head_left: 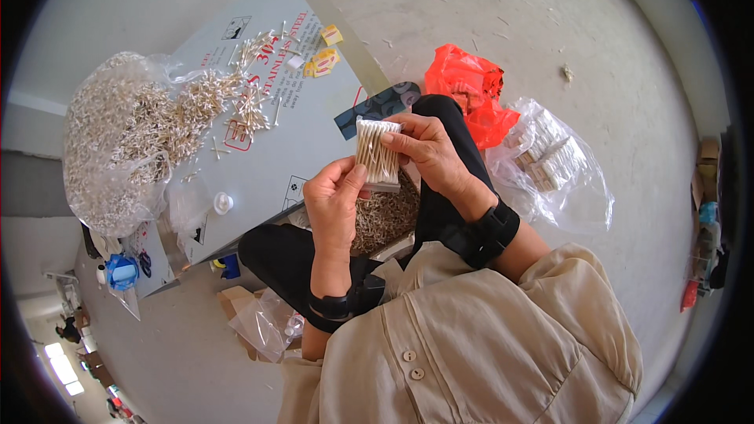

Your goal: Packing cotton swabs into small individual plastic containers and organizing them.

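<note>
Between my two hands, above my lap, is a small pack of cotton swabs [375,148] standing on end, with white tips along its top and pale sticks below. My left hand [333,200] grips its lower left side, thumb in front. On its upper right, my right hand [433,155] is closed with the thumb lying across the front and fingers behind. A pale flat edge shows at the pack's bottom; whether it is a box or lid I cannot tell. Under my hands, between my legs, a box holds many loose cotton swabs [385,216].
On the sheet-covered table [259,165] at left lie a big clear bag of swabs [118,133], loose swabs [250,106] and yellow cards [322,61]. Right of my knee are a red plastic bag [471,86] and a clear bag of packs [550,157]. A cardboard box [236,306] sits below.
</note>
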Demonstrator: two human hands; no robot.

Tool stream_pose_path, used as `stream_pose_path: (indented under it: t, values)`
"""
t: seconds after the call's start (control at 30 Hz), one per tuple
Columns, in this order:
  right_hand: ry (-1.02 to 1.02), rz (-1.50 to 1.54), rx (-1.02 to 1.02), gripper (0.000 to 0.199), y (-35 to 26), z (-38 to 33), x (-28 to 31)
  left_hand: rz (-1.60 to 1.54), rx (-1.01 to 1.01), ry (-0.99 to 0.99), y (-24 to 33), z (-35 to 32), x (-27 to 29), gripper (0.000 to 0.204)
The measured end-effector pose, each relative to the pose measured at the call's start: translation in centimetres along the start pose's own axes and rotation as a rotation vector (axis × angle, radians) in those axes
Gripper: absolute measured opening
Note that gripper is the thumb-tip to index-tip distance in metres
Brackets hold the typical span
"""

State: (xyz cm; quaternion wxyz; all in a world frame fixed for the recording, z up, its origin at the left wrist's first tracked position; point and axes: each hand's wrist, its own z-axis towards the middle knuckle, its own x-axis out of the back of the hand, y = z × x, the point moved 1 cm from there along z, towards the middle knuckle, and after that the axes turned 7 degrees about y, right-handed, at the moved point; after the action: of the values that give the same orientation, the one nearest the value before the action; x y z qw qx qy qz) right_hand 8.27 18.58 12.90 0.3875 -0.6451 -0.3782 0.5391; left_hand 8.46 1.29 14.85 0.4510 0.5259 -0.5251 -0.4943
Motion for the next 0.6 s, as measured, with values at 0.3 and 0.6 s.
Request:
stream_pose_path:
  t: [0.3,0.6]
  values:
    - [0.073,-0.44,0.213,0.016,0.3,-0.1,-0.3,-0.135,0.102,0.001,-0.6,-1.0,-2.2,0.022]
    - [-0.083,-0.19,-0.02,0.023,0.0,-1.6,-0.8,-0.245,0.051,0.14,-2.0,0.2,-0.2,0.012]
